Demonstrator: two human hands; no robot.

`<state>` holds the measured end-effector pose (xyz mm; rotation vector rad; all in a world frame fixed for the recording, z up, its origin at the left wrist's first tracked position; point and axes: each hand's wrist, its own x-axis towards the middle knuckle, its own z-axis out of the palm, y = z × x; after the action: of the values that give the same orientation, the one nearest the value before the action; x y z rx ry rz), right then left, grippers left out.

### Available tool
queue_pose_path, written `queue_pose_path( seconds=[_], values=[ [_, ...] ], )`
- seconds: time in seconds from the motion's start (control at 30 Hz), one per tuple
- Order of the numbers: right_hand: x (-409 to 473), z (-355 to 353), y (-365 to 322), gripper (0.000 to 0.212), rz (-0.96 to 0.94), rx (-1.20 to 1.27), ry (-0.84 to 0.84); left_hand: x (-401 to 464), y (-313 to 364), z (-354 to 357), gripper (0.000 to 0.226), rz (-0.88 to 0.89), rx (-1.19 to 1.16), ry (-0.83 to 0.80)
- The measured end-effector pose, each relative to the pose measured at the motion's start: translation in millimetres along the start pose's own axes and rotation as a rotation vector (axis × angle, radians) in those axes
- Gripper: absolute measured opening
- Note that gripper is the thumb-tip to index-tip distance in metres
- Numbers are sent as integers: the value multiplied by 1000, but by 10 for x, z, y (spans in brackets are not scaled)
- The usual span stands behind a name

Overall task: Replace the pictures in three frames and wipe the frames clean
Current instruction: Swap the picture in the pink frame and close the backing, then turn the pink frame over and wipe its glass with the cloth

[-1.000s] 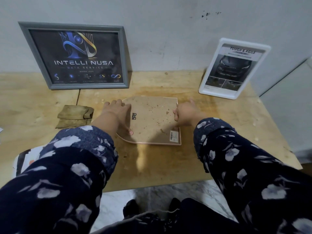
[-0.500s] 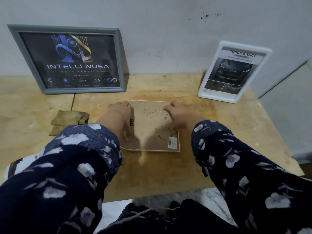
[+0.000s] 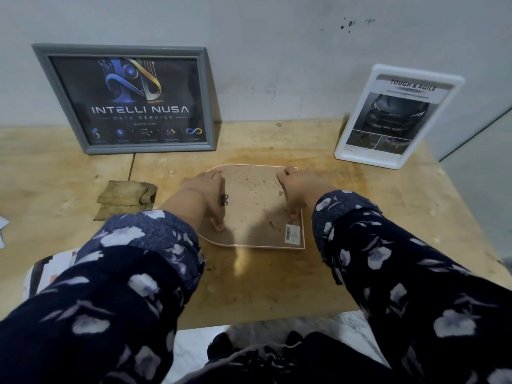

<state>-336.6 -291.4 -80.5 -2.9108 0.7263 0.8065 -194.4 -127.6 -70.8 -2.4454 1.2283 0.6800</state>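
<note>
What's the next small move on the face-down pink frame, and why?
Probably lift the backing board out of the pink frame. The frame lies face down on the table, and both the left hand and right hand rest their fingertips on the board, so the picture beneath is not yet reachable.

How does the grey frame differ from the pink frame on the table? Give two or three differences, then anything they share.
The grey frame stands leaning against the wall; the pink frame lies flat, face down. The grey frame shows its picture; the pink frame shows only its brown backing with a barcode sticker. No hand touches the grey frame; the left hand and right hand are both on the pink frame. Both sit on the wooden table.
</note>
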Motion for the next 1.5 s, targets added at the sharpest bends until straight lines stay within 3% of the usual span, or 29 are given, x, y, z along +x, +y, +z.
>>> queue_pose_path(
  seconds=[0.13, 0.33, 0.43, 0.6, 0.7, 0.8, 0.93, 1.0, 1.07, 1.17, 1.33, 1.5],
  values=[
    [-106, 176, -142, 86, 36, 104, -8, -130, -75, 155, 112, -2, -67, 46],
    [-486, 495, -425, 36, -110, 163, 498, -436, -108, 587, 87, -225, -289, 245],
    [-633, 678, -657, 17, -229, 239, 683, -495, -48, 717, 76, -252, -363, 312],
    [-666, 805, -881, 28, -307, 198, 699, -498, -26, 733, 76, -261, -536, 335],
    [-642, 810, -929, 21, -340, 141, 720, -532, -33, 751, 83, -268, -789, 374],
    [-641, 805, -980, 12, -383, 47, 704, -579, -56, 776, 75, -254, -1020, 395],
    [-678, 682, -1046, 20, -288, 54, 614, -580, -109, 744, 65, -233, -1178, 357],
    [-723, 547, -1012, 23, -237, 137, 580, -584, -122, 689, 61, -209, -1210, 380],
    [-771, 352, -954, 19, -198, 224, 652, -587, -110, 601, 61, -189, -1257, 456],
    [-848, -83, -882, 13, -140, 329, 752, -614, -75, 413, 77, -123, -1348, 546],
    [-918, -798, -779, 13, -5, 548, 838, -589, 0, 244, 78, -52, -1426, 407],
    [-842, -1083, -626, 14, 110, 1045, 851, -544, 56, 190, 91, -50, -1452, 347]
  ],
)
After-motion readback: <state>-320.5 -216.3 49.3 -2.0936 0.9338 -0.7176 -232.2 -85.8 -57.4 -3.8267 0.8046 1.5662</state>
